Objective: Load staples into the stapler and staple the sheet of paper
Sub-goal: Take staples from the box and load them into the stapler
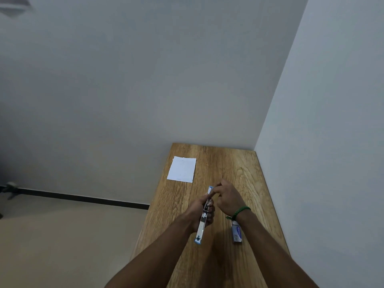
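Left grip (202,213): your fingers are curled round the middle of the stapler (202,224), which is opened out long and held above the worktop (239,167).
Right grip (227,199): clenched to a pinch on the far tip of the stapler; if staples are between the fingertips, I cannot tell.
Staple box (236,233): lies on the worktop just under your right wrist, nearer to you than the right grip.
Bracelet (241,210): green, on the right wrist.
Sheet of paper (182,169): flat on the worktop, farther away and to the left of both grips, well apart.
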